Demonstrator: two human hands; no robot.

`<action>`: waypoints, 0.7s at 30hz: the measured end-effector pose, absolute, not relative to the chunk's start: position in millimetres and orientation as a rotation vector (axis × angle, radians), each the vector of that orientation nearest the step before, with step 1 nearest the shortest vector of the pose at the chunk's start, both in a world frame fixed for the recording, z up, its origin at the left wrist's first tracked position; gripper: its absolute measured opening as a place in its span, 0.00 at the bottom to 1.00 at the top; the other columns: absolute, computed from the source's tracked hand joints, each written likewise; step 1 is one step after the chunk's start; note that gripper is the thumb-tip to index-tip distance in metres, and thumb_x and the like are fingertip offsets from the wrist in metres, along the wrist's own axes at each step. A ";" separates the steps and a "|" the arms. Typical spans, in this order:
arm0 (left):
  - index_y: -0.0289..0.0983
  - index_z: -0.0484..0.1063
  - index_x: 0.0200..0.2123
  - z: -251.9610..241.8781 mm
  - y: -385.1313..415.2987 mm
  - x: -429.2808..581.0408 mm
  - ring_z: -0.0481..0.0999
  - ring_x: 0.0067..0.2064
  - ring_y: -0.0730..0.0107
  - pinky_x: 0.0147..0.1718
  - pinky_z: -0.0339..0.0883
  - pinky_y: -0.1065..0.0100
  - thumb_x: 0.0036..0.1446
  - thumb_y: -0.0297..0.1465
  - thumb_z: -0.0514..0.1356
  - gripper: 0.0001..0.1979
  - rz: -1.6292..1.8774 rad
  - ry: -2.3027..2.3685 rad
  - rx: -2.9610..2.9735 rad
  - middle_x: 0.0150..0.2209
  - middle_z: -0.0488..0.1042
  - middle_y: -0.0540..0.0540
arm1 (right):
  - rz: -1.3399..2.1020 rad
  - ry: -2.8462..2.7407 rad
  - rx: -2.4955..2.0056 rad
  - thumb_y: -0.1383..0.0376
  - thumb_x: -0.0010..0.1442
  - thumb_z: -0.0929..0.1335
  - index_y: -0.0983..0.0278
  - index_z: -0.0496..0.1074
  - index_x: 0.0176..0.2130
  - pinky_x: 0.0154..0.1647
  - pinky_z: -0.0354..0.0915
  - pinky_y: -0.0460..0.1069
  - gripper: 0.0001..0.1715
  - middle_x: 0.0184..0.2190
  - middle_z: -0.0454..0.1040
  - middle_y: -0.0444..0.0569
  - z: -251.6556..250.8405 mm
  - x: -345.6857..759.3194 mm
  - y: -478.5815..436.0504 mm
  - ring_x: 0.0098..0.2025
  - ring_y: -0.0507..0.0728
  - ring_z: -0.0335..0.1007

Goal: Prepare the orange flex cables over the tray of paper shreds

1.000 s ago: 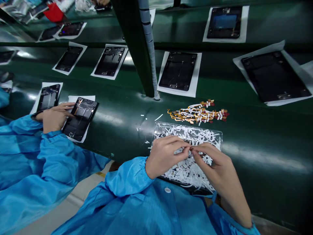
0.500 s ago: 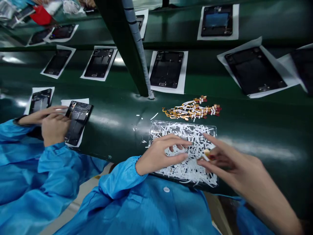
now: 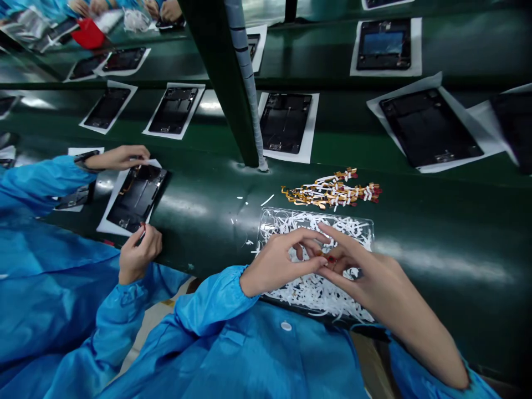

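Both hands meet over the clear tray (image 3: 265,221): my left hand (image 3: 277,261) and right hand (image 3: 368,280) pinch one red-tipped flex cable (image 3: 330,258) at the fingertips, just above the white strips (image 3: 310,289). The risk I see: it slips into that litter, or a hard pinch creases the ribbon.
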State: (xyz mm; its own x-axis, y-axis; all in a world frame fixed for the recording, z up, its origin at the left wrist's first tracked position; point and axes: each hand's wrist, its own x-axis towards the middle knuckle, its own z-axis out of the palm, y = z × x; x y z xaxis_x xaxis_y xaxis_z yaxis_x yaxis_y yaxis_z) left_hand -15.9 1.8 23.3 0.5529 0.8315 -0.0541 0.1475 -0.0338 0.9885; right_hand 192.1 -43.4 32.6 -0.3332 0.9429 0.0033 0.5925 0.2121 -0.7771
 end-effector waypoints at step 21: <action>0.39 0.75 0.46 15.7 -2.3 -14.8 0.83 0.39 0.68 0.45 0.77 0.67 0.55 0.28 0.69 0.15 0.803 1.020 1.201 0.35 0.82 0.48 | 0.054 -2.174 -1.478 0.70 0.66 0.67 0.66 0.68 0.40 0.29 0.62 0.48 0.02 0.32 0.73 0.47 27.1 165.3 -41.7 0.30 0.53 0.73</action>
